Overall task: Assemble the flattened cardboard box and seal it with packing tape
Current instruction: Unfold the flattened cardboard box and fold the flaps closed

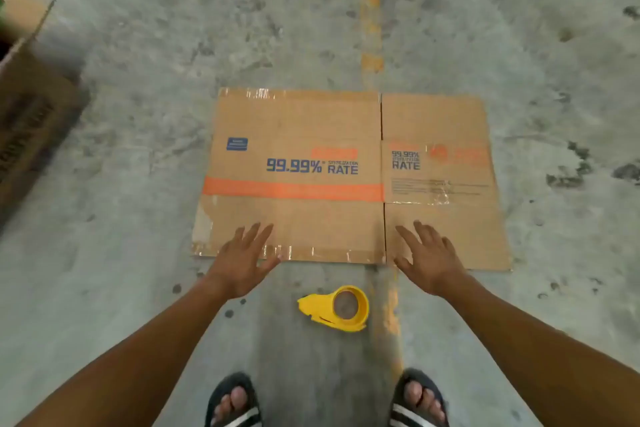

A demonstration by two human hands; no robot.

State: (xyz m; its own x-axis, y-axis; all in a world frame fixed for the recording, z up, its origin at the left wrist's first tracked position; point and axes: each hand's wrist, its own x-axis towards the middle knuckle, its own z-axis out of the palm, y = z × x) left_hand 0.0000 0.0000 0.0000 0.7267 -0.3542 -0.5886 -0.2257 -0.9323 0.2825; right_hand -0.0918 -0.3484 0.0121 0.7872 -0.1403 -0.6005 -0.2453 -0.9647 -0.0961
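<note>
Bare fingers are spread and hold nothing: the left hand [242, 263] and right hand [429, 262] both reach over the near edge of the flattened cardboard box [346, 177], which lies flat on the concrete floor [138, 184]; contact cannot be confirmed. Yellow tape dispenser [337, 308] lies untouched between the forearms. Judged step: first pickup. Next move calls for gripping that edge and opening the panels square.

Matt cardboard box [294, 208] (glossy tape remnants); rough concrete floor [138, 184].

Warehouse: line-marked concrete floor [138, 149]
</note>
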